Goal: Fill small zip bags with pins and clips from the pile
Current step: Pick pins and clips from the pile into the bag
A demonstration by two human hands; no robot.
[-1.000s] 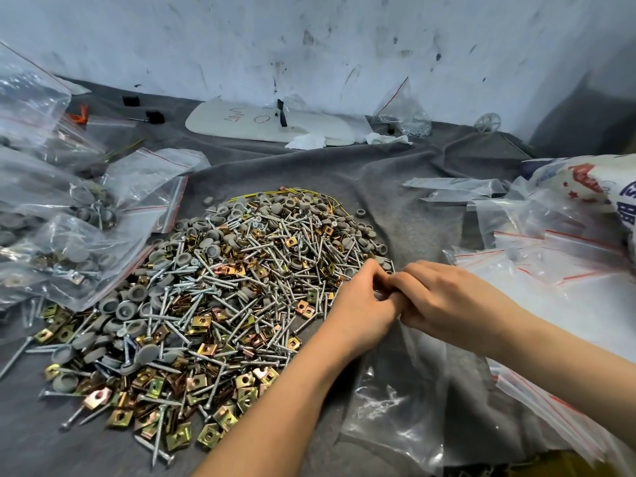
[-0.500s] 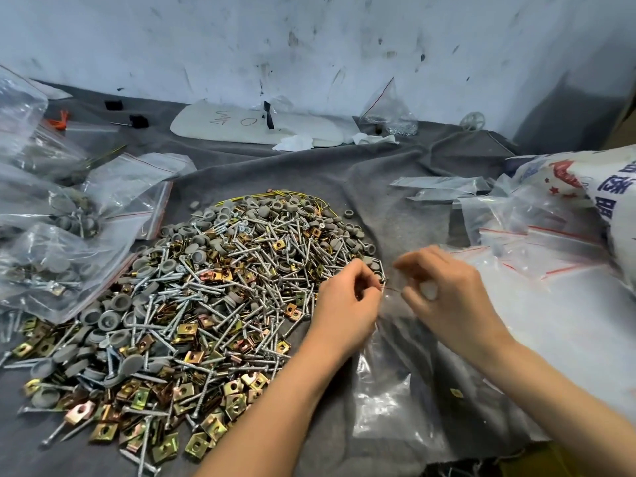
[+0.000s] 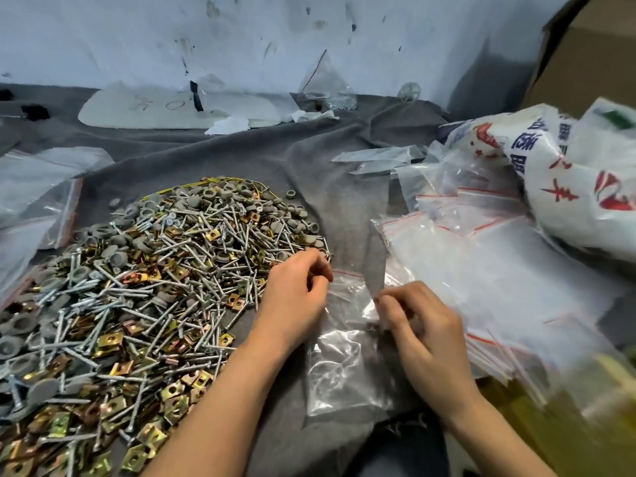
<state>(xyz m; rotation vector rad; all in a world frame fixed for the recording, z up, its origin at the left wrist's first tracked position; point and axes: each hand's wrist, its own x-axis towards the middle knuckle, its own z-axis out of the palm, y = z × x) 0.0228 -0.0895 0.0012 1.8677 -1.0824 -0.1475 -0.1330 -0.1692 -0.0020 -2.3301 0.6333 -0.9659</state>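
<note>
The small zip bag [image 3: 344,370] lies on the grey cloth [image 3: 309,173] beside the screw-and-clip pile [image 3: 155,287]. Your left hand [image 3: 296,294] and right hand [image 3: 423,332], fingers curled, each seem to pinch one lip of its mouth. Part the lips evenly, with the opening facing the pile.

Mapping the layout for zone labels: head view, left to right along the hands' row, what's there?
Clear bags → pile → left hand → zip bag → right hand → empty bag stack → printed sack
</note>
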